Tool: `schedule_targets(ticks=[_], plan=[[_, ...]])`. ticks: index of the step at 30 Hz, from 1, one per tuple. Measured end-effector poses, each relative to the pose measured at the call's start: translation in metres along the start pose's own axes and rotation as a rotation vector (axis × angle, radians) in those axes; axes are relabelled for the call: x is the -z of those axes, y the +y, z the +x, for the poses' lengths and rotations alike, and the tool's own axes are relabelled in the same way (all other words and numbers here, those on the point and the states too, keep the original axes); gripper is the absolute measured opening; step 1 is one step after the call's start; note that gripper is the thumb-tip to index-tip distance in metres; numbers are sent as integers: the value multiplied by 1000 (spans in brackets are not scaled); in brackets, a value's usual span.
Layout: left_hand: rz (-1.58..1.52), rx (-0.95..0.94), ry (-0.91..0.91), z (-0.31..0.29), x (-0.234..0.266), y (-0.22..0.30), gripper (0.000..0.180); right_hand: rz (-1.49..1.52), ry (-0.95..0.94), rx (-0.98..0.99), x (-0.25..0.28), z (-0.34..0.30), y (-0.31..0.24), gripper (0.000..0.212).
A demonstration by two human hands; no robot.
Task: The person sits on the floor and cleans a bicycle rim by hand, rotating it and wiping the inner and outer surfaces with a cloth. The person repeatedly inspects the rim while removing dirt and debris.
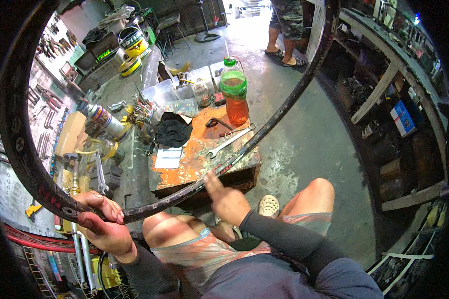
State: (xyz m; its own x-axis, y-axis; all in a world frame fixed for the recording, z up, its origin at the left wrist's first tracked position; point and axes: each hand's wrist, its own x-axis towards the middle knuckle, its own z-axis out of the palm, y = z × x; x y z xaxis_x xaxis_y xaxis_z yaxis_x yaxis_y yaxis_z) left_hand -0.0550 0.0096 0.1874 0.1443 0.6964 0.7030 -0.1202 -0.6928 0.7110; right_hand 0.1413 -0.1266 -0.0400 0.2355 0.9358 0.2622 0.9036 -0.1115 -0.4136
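Held up close before the lens, a large black wheel rim (15, 144) arcs across the whole view, from the lower left up and around to the upper right, above a cluttered workshop. Seated with bare knees, the person clamps the left hand (102, 224) around the rim's lower stretch, fingers wrapped fully over it. Further along the same stretch, the right hand (227, 199) meets the rim's inner edge with the thumb raised against it and the fingers loosely curled, closed on nothing. Beyond the rim stands a rusty orange workbench (194, 159), bearing a combination wrench (229, 142), a plastic bottle of orange liquid (234, 92) with a green cap, a black cloth (173, 130) and clear plastic tubs (184, 89). Another person's sandalled feet (284, 56) stand on the concrete floor (309, 139) beyond.
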Motion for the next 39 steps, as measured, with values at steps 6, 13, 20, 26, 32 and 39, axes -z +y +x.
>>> schedule_targets(ticks=[6,13,20,26,32,39], plan=[[39,4,-18,3,-8,9,76,-257,55,-218,18,6,83,79],[35,46,-20,-1,-17,15,80,4,100,85,14,1,48,81],[37,46,-26,0,-18,10,79,-320,-9,-122,12,12,60,79],[7,5,-43,-2,-6,9,68,-330,64,-188,34,19,80,67],[0,-42,-82,-4,-14,9,71,-169,209,-83,38,11,89,59],[109,-124,-6,-17,-8,-3,80,-235,139,-233,54,16,89,46]])
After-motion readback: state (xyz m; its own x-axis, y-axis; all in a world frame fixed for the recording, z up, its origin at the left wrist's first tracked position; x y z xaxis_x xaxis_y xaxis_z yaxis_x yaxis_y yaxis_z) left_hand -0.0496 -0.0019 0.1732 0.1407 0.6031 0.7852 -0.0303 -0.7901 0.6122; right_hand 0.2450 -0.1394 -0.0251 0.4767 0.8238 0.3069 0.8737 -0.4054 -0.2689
